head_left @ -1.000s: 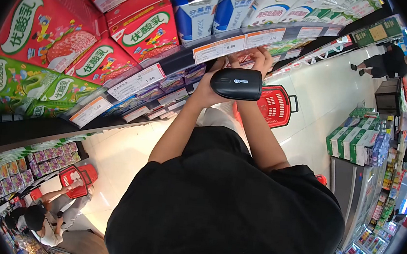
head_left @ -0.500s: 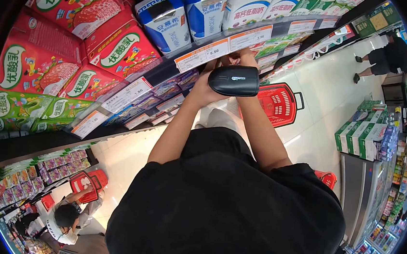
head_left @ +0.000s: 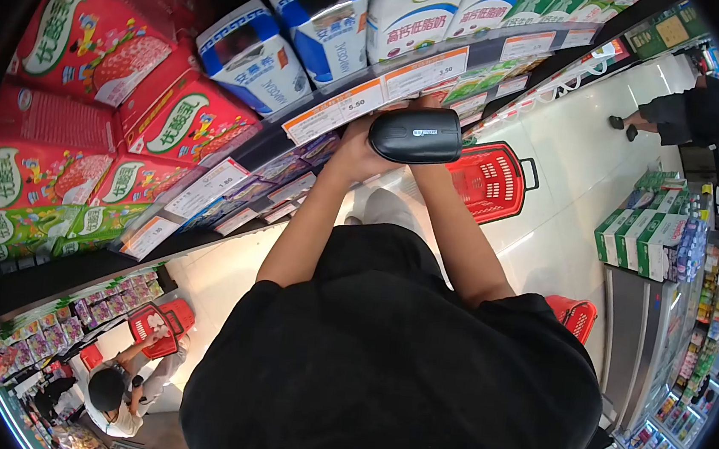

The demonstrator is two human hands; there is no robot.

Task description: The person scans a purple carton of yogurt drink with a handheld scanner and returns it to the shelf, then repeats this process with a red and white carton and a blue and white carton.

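Observation:
A rounded black device (head_left: 416, 134) with a small white label is in front of both my hands and hides most of them. At its left edge shows the back of my left hand (head_left: 356, 151), its fingers out of sight. My right hand (head_left: 429, 101) is mostly behind the device, and only a bit of it shows above the top edge. Whether either hand grips the device or something under it cannot be seen. Both hands are close to the shelf's price labels (head_left: 335, 111). Above stand blue-and-white Ambrosial cartons (head_left: 258, 62) and white milk cartons (head_left: 416, 16).
Red strawberry drink boxes (head_left: 77, 29) are stacked at the left. A red shopping basket (head_left: 487, 184) is on the floor beside the shelf, with another basket (head_left: 572, 318) near my right side. Other people (head_left: 690, 112) stand in the aisles. Green-and-white cartons (head_left: 641, 236) stand at the right.
My view has shifted slightly, and the shelf goods sit a little further left. The black device and my hands appear slightly higher. A person at lower left has moved a little.

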